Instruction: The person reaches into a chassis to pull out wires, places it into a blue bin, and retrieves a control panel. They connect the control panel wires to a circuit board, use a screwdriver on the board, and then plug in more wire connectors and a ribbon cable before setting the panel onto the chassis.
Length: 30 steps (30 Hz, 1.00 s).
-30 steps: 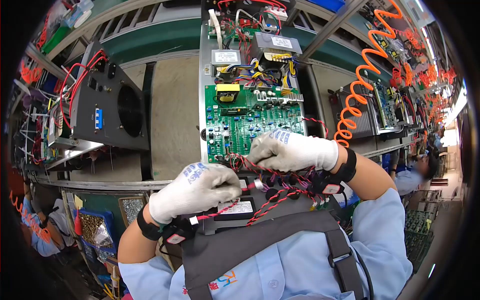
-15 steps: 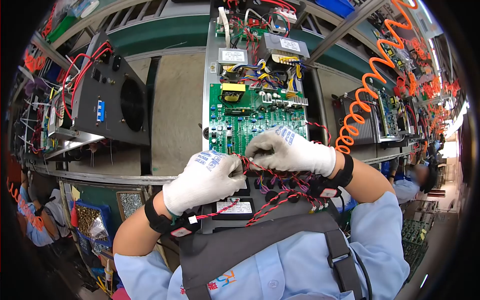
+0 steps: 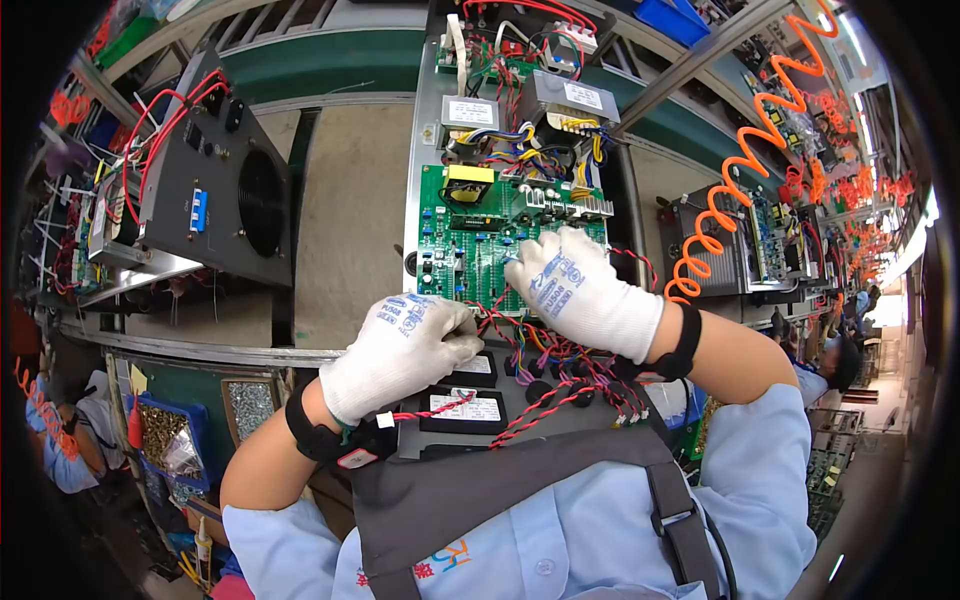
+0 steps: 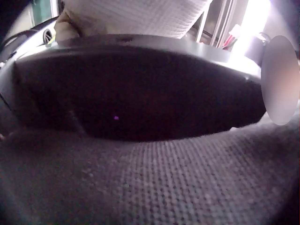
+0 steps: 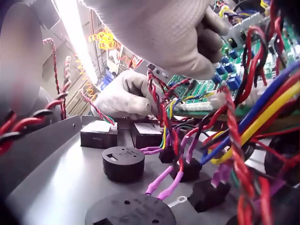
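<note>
In the head view my gloved left hand (image 3: 405, 350) is beside the front edge of the green circuit board (image 3: 450, 240). Its fingers curl and pinch red-and-black twisted wires (image 5: 162, 112), seen close up in the right wrist view. My gloved right hand (image 3: 585, 290) is over the board's front right part, fingers bent and fingertips low over the components. Small blue components (image 5: 229, 75) stand near those fingertips; I cannot tell whether the fingers hold anything. The left wrist view is mostly dark, with white glove fabric (image 4: 136, 16) at the top.
Bundled wires and round black parts (image 5: 123, 164) sit on the grey panel in front, beside labelled black boxes (image 3: 462, 412). Transformers (image 3: 565, 100) stand behind the board. A dark fan housing (image 3: 215, 190) is at left; a coiled orange hose (image 3: 735, 190) hangs at right.
My right hand has moved from the wires at the board's front edge up over the board. My left hand has risen from near the labelled boxes to the wires by the edge.
</note>
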Each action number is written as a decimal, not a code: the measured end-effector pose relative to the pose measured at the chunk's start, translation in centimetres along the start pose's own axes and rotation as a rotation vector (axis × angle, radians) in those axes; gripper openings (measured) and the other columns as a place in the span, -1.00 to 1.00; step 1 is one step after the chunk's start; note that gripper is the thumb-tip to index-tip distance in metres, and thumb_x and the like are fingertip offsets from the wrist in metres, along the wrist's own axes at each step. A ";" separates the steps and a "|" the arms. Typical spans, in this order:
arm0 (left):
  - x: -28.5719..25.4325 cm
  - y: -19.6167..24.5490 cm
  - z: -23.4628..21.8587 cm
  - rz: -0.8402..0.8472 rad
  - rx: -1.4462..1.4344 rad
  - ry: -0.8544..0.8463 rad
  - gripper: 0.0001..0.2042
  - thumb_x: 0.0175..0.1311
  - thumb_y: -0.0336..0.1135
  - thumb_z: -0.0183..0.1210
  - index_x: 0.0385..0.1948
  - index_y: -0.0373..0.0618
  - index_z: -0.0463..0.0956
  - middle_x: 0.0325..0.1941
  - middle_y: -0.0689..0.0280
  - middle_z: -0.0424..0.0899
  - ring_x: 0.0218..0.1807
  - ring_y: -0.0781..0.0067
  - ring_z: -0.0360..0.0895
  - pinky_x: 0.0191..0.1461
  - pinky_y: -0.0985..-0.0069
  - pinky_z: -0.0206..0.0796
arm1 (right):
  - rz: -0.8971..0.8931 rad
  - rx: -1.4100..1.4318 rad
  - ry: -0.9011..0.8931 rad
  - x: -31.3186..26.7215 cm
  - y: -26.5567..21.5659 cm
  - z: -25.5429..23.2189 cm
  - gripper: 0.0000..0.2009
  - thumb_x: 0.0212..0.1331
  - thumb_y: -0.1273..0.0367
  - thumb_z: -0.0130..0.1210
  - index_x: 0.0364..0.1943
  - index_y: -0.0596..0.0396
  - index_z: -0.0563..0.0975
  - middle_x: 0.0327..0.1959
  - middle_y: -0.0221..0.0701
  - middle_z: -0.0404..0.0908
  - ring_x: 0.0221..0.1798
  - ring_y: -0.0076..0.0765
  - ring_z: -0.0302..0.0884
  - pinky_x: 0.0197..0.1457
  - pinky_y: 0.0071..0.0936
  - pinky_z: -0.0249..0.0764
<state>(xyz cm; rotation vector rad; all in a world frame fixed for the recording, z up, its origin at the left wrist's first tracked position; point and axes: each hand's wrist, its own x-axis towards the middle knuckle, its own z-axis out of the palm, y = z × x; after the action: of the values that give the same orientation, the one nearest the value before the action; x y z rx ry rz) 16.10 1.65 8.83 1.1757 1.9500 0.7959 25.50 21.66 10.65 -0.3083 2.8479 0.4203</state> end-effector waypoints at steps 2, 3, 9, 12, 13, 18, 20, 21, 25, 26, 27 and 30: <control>0.0 0.1 0.0 -0.016 -0.033 -0.006 -0.83 0.23 -0.23 0.19 -0.42 -0.12 0.64 -0.55 0.27 0.65 -0.49 0.35 0.64 -0.33 0.43 0.45 | 0.045 0.358 -0.007 0.1 0.1 0.2 -0.86 0.12 0.28 0.19 -0.29 -0.03 0.61 -0.34 -0.31 0.62 -0.24 -0.13 0.63 -0.17 -0.24 0.51; 0.0 0.0 0.0 -0.027 -0.051 -0.007 -0.84 0.24 -0.26 0.20 -0.40 -0.14 0.65 -0.54 0.29 0.66 -0.52 0.43 0.63 -0.37 0.49 0.45 | 0.064 0.537 -0.013 0.1 0.1 0.3 -0.87 0.14 0.30 0.18 -0.28 -0.01 0.60 -0.35 -0.30 0.63 -0.25 -0.12 0.64 -0.17 -0.24 0.52; 0.0 -0.5 0.8 0.111 0.043 0.117 -0.83 0.24 -0.25 0.17 -0.43 -0.12 0.63 -0.55 0.30 0.66 -0.56 0.43 0.63 -0.36 0.47 0.46 | 0.017 0.683 -0.019 -0.6 -0.2 0.8 -0.85 0.12 0.39 0.19 -0.22 0.01 0.62 -0.33 -0.29 0.64 -0.19 -0.10 0.63 -0.11 -0.26 0.53; 0.0 -1.0 1.4 0.109 0.070 0.178 -0.82 0.24 -0.23 0.15 -0.43 -0.10 0.62 -0.57 0.30 0.65 -0.54 0.39 0.64 -0.35 0.45 0.46 | -0.029 0.556 0.113 -0.4 -0.5 0.7 -0.87 0.03 0.42 0.23 -0.31 0.05 0.64 -0.30 -0.31 0.62 -0.18 -0.10 0.60 -0.10 -0.28 0.51; 0.0 -1.0 1.4 0.101 0.079 0.173 -0.82 0.24 -0.22 0.15 -0.43 -0.10 0.62 -0.58 0.30 0.64 -0.54 0.38 0.64 -0.35 0.45 0.46 | -0.023 0.642 0.124 -0.5 -0.4 1.1 -0.88 0.02 0.42 0.24 -0.33 0.06 0.65 -0.31 -0.31 0.62 -0.19 -0.11 0.59 -0.12 -0.27 0.51; 0.3 -1.4 1.8 0.143 0.114 0.217 -0.82 0.24 -0.20 0.14 -0.44 -0.09 0.60 -0.63 0.31 0.61 -0.54 0.36 0.64 -0.36 0.43 0.46 | 0.029 0.950 0.158 -0.8 -0.3 3.0 -0.89 -0.02 0.43 0.28 -0.38 0.11 0.65 -0.36 -0.30 0.62 -0.24 -0.14 0.58 -0.17 -0.27 0.50; 0.2 -1.1 1.6 0.093 0.076 0.181 -0.82 0.24 -0.21 0.14 -0.45 -0.09 0.59 -0.62 0.30 0.61 -0.54 0.37 0.64 -0.37 0.43 0.45 | 0.028 0.904 0.164 -0.9 -0.4 3.0 -0.89 -0.01 0.43 0.27 -0.38 0.11 0.65 -0.39 -0.29 0.61 -0.25 -0.13 0.58 -0.19 -0.27 0.50; 0.2 -0.9 1.5 0.069 0.059 0.162 -0.82 0.25 -0.21 0.14 -0.45 -0.10 0.59 -0.61 0.30 0.61 -0.54 0.37 0.64 -0.37 0.43 0.45 | 0.028 0.880 0.168 -0.9 -0.5 2.9 -0.89 -0.01 0.43 0.27 -0.37 0.11 0.65 -0.40 -0.29 0.61 -0.25 -0.13 0.58 -0.20 -0.27 0.50; 0.1 -0.8 1.3 0.055 0.035 0.136 -0.82 0.26 -0.23 0.14 -0.46 -0.11 0.57 -0.58 0.30 0.62 -0.56 0.41 0.63 -0.38 0.44 0.45 | 0.004 0.716 0.135 -0.8 -0.7 1.8 -0.90 0.04 0.33 0.24 -0.41 0.02 0.66 -0.34 -0.28 0.62 -0.22 -0.10 0.62 -0.15 -0.19 0.53; 0.1 -0.9 1.4 0.058 0.031 0.135 -0.82 0.26 -0.23 0.14 -0.46 -0.11 0.57 -0.58 0.31 0.62 -0.56 0.42 0.63 -0.38 0.45 0.44 | 0.013 0.680 0.105 -0.7 -0.8 1.6 -0.89 0.04 0.32 0.24 -0.41 0.01 0.65 -0.34 -0.29 0.62 -0.21 -0.11 0.63 -0.15 -0.19 0.53; 0.1 -1.0 1.4 0.061 0.027 0.133 -0.82 0.26 -0.24 0.14 -0.46 -0.12 0.57 -0.58 0.31 0.62 -0.57 0.43 0.63 -0.38 0.45 0.44 | 0.023 0.643 0.076 -0.6 -0.9 1.5 -0.89 0.03 0.31 0.25 -0.41 0.01 0.65 -0.34 -0.30 0.62 -0.21 -0.11 0.63 -0.15 -0.19 0.54; -0.1 -0.7 0.9 0.048 -0.004 0.094 -0.85 0.25 -0.28 0.14 -0.40 -0.14 0.60 -0.55 0.28 0.62 -0.54 0.39 0.62 -0.37 0.45 0.44 | 0.051 0.673 0.063 -0.2 -1.0 2.0 -0.89 -0.01 0.37 0.28 -0.41 0.05 0.64 -0.37 -0.28 0.60 -0.23 -0.09 0.60 -0.19 -0.20 0.52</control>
<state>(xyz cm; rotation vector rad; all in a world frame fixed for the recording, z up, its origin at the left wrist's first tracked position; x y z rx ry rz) 16.54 1.39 7.85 1.2059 2.0012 0.8940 26.39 21.36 8.55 -0.1147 2.8531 -0.5464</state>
